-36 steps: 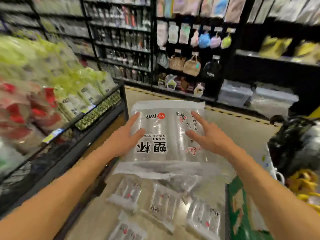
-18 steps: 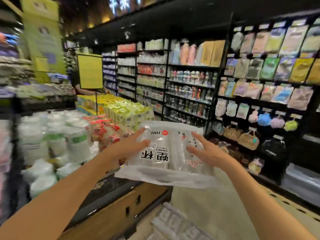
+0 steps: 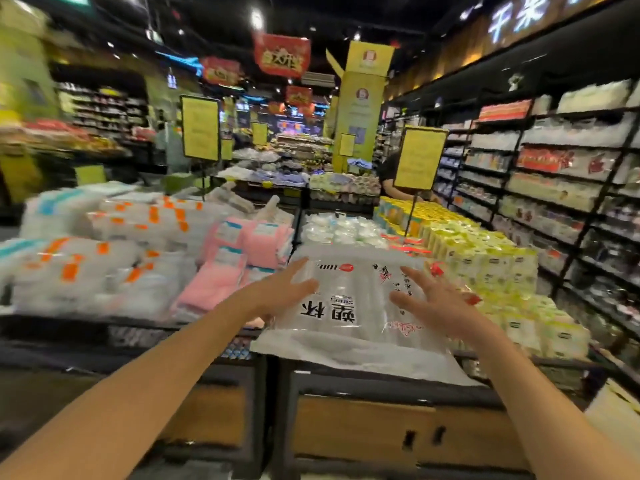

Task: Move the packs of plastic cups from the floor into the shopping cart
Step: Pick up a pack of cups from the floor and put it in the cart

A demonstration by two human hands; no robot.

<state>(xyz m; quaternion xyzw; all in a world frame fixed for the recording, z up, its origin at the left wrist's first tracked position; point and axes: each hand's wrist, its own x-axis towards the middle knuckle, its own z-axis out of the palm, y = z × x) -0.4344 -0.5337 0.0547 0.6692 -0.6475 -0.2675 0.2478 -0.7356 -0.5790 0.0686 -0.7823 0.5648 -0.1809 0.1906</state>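
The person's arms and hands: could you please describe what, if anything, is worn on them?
Nothing worn shows. The left forearm and right forearm are bare to the frame's edge, no sleeve showing. The left hand and right hand are ungloved, with no watch, bracelet or ring visible, though blur could hide a thin one.

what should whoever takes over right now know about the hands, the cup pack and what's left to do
Left hand and right hand: both open, straight fingers pressing the pack of plastic cups between them, one hand on each side.
Pack: in the air, above the front edge of the display stand.
Done: this pack is off the floor.
Left: set it in the shopping cart, which is out of view, as is the floor.
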